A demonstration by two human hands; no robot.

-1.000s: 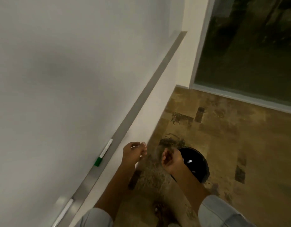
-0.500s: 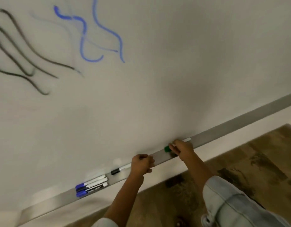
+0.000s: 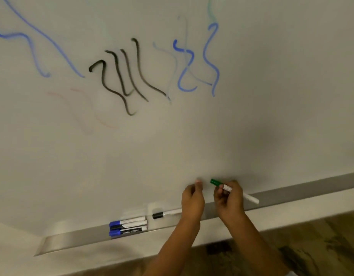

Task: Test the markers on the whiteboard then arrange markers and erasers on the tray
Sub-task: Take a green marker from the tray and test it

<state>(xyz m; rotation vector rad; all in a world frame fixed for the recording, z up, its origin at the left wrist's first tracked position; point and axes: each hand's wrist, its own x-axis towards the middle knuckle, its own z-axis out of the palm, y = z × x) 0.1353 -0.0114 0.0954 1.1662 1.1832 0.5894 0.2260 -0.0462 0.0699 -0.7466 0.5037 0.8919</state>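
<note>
Green-capped marker (image 3: 233, 190), white barrel, cap on, tilted cap-up-left, held off the tray (image 3: 291, 193) in front of the whiteboard (image 3: 271, 96). Black-capped marker (image 3: 165, 214) lies flat on the tray. Left of it, three markers (image 3: 128, 227) lie side by side: blue, black and blue caps.

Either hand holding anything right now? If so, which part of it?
The right hand holds the green-capped marker around its barrel just behind the cap, which is still on. The left hand appears to hold nothing, fingers loosely curled near the cap.
</note>
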